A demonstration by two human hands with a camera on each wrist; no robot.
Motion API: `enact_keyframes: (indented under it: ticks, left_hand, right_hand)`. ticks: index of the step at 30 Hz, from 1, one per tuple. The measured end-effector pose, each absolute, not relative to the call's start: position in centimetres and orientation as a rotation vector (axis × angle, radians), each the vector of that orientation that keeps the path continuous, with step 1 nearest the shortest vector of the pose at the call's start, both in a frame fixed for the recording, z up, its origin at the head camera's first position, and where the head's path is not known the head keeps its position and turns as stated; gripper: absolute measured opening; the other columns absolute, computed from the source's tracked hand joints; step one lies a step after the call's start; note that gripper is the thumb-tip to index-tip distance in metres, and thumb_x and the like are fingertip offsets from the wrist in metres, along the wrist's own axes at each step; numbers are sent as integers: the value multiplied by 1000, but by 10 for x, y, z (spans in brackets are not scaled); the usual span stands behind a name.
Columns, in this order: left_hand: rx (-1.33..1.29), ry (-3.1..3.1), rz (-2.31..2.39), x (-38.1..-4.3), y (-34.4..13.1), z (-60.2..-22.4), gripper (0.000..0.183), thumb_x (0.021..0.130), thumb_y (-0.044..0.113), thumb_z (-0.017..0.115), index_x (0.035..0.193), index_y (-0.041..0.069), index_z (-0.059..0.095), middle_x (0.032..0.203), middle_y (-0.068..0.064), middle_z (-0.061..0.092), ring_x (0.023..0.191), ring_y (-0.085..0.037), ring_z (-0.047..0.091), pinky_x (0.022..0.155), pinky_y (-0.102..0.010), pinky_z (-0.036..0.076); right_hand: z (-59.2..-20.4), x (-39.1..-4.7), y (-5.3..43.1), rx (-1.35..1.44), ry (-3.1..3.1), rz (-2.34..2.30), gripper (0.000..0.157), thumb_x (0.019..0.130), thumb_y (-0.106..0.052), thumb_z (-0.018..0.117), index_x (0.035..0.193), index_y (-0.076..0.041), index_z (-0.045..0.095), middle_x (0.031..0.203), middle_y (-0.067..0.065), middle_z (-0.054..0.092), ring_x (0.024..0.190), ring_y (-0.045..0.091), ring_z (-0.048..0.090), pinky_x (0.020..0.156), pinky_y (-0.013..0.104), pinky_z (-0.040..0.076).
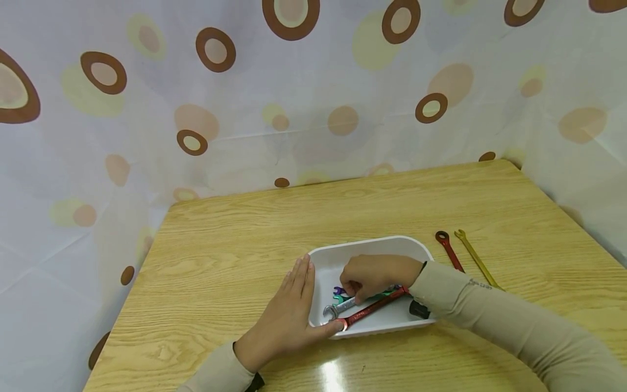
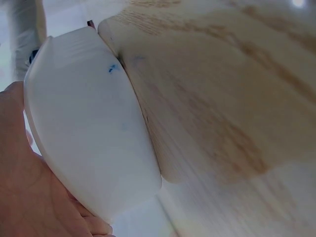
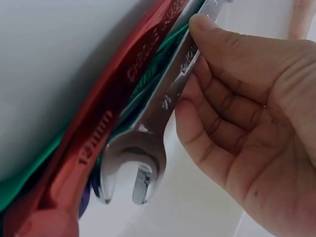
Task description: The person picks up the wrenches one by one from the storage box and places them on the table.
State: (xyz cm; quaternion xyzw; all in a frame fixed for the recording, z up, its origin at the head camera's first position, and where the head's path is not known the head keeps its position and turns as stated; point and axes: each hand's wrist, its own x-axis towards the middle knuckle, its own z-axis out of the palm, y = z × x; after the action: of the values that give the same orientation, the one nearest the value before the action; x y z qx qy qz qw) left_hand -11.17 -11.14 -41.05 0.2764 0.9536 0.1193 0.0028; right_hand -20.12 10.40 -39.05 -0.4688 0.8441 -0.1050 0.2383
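A white plastic tray [image 1: 360, 243] stands on the wooden table with several wrenches in it. My right hand [image 1: 379, 274] reaches inside and pinches the shaft of a silver combination wrench [image 3: 170, 96] between thumb and fingers. Beside that wrench lies a red wrench [image 3: 111, 98] marked 13mm. A green wrench [image 3: 148, 74] shows partly behind these two, and a purple wrench [image 1: 338, 291] peeks out farther back. My left hand [image 1: 289, 307] rests along the tray's left side with straight fingers, its thumb over the near rim by the red wrench's ring end.
To the right of the tray, a red ratchet wrench [image 1: 449, 250] and a yellow wrench [image 1: 475, 256] lie on the table [image 1: 220, 245], partly covered by my right sleeve. A patterned cloth [image 1: 313, 109] hangs behind the table and along its sides.
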Motion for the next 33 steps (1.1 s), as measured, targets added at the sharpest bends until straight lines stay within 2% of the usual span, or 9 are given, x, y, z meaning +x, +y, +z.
enact_keyframes:
  ticks: [11, 24, 29, 33]
  left_hand:
    - [860, 2987, 374, -112, -111, -411, 113, 82, 82, 34, 151, -6, 13, 159, -19, 0, 147, -30, 3, 116, -46, 19]
    - [859, 2995, 366, -111, -112, -411, 113, 82, 82, 33, 151, -5, 12, 160, -19, 1, 147, -30, 3, 117, -45, 17]
    - [846, 2985, 367, -111, -111, -411, 113, 82, 82, 34, 151, -5, 12, 160, -18, 1, 147, -30, 3, 117, -45, 16]
    - [836, 2986, 363, -111, -111, -410, 114, 81, 83, 34, 151, -5, 12, 160, -18, 1, 147, -29, 2, 117, -43, 15]
  right_hand:
    - [-393, -202, 105, -1264, 2275, -298, 23, 80, -11, 76, 69, -20, 57, 64, -14, 46, 60, 0, 40, 56, 18, 34]
    - [-365, -211, 122, -1452, 2316, -515, 16, 85, -9, 71, 77, -15, 58, 70, -12, 50, 65, 2, 44, 60, 20, 41]
    - [-349, -212, 132, -1403, 2357, -673, 13, 89, -11, 68, 81, -16, 58, 73, -11, 51, 67, 3, 48, 61, 22, 44]
    - [-335, -213, 144, -1341, 2394, -793, 10, 91, -9, 66, 86, -15, 59, 78, -9, 55, 72, 5, 56, 64, 26, 50]
